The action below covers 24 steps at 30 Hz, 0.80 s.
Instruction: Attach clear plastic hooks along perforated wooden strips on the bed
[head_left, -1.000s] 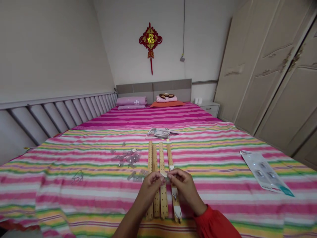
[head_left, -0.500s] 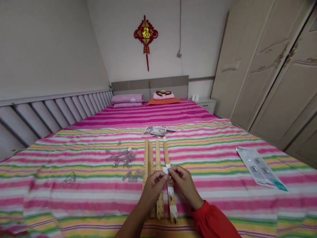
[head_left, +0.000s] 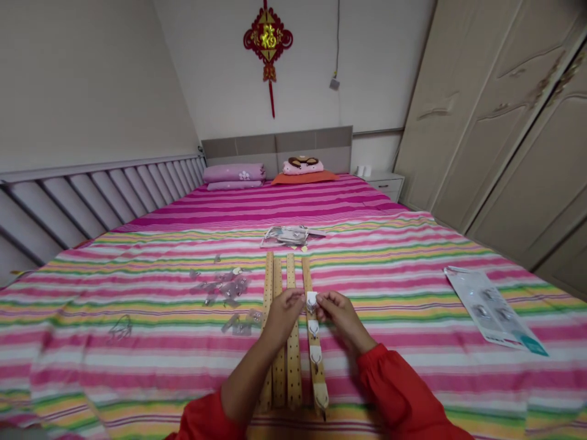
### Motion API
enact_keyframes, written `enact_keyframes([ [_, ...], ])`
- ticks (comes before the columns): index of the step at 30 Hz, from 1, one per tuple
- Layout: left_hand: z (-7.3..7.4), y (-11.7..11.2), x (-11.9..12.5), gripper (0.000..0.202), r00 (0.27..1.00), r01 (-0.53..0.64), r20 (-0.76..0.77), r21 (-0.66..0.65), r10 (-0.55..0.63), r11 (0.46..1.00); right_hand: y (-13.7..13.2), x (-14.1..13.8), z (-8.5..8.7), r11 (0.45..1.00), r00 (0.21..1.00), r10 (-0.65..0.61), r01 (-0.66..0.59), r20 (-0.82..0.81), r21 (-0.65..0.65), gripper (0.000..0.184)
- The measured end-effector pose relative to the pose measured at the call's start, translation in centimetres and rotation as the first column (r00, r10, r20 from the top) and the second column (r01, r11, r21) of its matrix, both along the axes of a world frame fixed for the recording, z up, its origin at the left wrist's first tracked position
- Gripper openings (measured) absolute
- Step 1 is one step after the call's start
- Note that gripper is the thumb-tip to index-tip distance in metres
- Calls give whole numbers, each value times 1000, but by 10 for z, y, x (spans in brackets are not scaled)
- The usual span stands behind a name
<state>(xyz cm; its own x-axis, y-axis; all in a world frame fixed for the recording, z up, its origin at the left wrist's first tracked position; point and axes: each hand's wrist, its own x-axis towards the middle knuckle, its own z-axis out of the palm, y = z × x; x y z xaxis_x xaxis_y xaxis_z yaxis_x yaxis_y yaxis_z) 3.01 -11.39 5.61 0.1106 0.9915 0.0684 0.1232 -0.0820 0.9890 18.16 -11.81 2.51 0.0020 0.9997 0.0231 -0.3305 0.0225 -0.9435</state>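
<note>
Both my hands are over the rightmost wooden strip point(head_left: 308, 275), which lies lengthwise on the bedspread. My left hand point(head_left: 285, 311) pinches at the left edge of a white adhesive hook point(head_left: 312, 298) with a metal ring. At the hook's right edge, my right hand point(head_left: 340, 313) has thumb and fingers closed. The fingertips partly cover the hook's sides. Below it on the same strip sit several more white hooks, such as a middle hook point(head_left: 315, 354) and the lowest hook point(head_left: 321, 394). Left of this strip lie three perforated wooden strips point(head_left: 294, 366), partly behind my left arm.
Small clear plastic pieces point(head_left: 233, 286) are scattered left of the strips. A thin wire-like loop point(head_left: 121, 328) lies farther left. Beyond the strips is a clear packet point(head_left: 288, 235); a blister pack point(head_left: 493, 308) rests at right. A railing point(head_left: 92, 195) borders the bed's left side.
My hands have moved slightly up the strip, and the hook between them now lies in line above the others. The view has tilted down a little.
</note>
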Motion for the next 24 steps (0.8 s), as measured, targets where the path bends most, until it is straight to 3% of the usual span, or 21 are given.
enact_keyframes([
  [6, -20, 47, 11, 19, 998, -40, 41, -96, 45, 995, 28, 0, -11, 993, 998, -55, 54, -7, -101, 28],
  [10, -29, 68, 17, 10, 994, -104, -40, -101, 100, 989, 46, 1, -18, 987, 995, -102, 101, 1, -125, 27],
  [17, -42, 83, 28, 6, 972, -162, -195, -156, 130, 974, 61, -1, -30, 976, 987, -152, 157, 45, -150, 27],
  [24, -46, 89, 29, 5, 905, -203, -396, -87, 153, 975, 67, -3, -37, 963, 978, -181, 198, 107, -181, 25],
])
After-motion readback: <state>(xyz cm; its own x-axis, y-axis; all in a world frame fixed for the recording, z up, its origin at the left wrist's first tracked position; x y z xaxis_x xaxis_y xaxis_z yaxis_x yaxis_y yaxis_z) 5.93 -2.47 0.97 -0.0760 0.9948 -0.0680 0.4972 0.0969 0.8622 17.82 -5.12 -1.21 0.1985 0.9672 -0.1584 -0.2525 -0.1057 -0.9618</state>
